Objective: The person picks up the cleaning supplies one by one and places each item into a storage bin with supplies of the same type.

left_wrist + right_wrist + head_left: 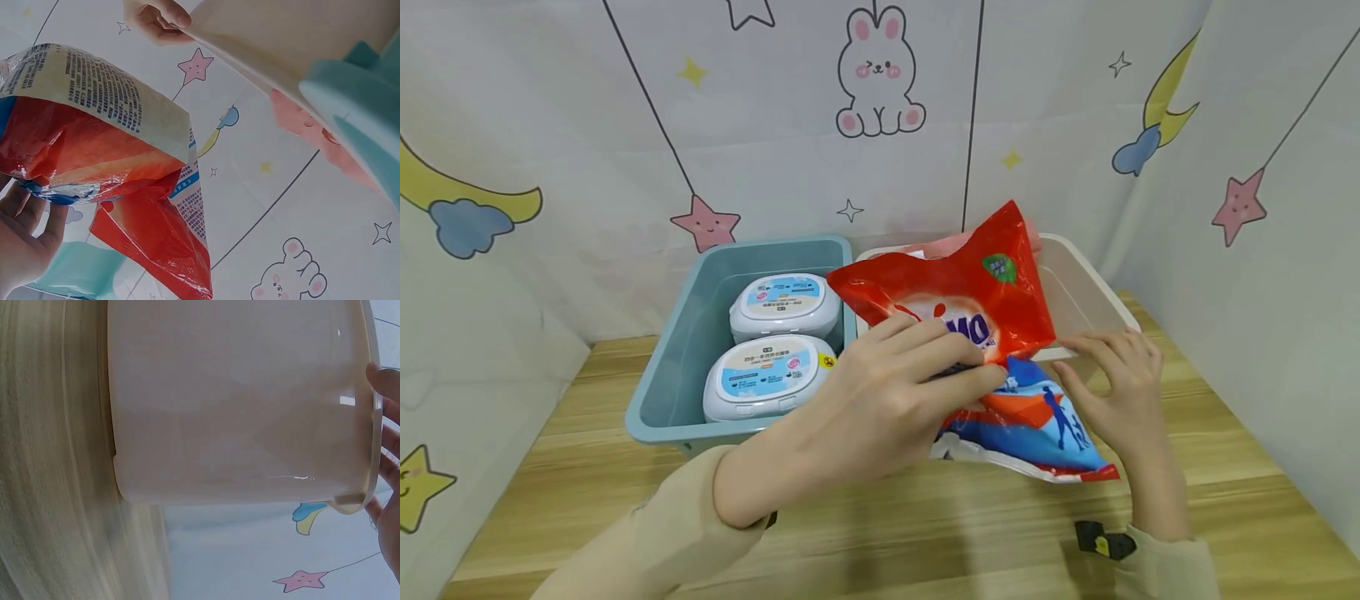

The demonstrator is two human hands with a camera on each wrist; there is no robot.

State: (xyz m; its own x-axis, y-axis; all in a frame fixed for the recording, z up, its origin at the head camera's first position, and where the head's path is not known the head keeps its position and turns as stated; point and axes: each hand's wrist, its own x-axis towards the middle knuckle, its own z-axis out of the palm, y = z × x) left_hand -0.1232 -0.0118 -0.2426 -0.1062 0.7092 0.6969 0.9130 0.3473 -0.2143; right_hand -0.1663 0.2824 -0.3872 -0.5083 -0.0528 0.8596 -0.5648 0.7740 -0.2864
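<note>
My left hand [898, 387] grips a red and blue plastic laundry detergent bag [940, 287] around its middle. The bag bends there, its red part up and its blue part hanging toward me. It is held over the front of a cream plastic bin [1093, 283]. In the left wrist view, the bag's printed back [106, 94] faces the camera, with my left fingers [53, 228] against its other side. At the bin's front right, my right hand [1120, 383] holds the rim. The right wrist view shows its thumb [381, 381] on the outer wall and fingers beyond the rim.
Left of the cream bin stands a teal bin [662, 375] with two white lidded tubs [767, 379] inside. Something pink [951, 246] shows at the cream bin's back. Both bins stand on a wood-grain table [880, 533], before a patterned white curtain [775, 125].
</note>
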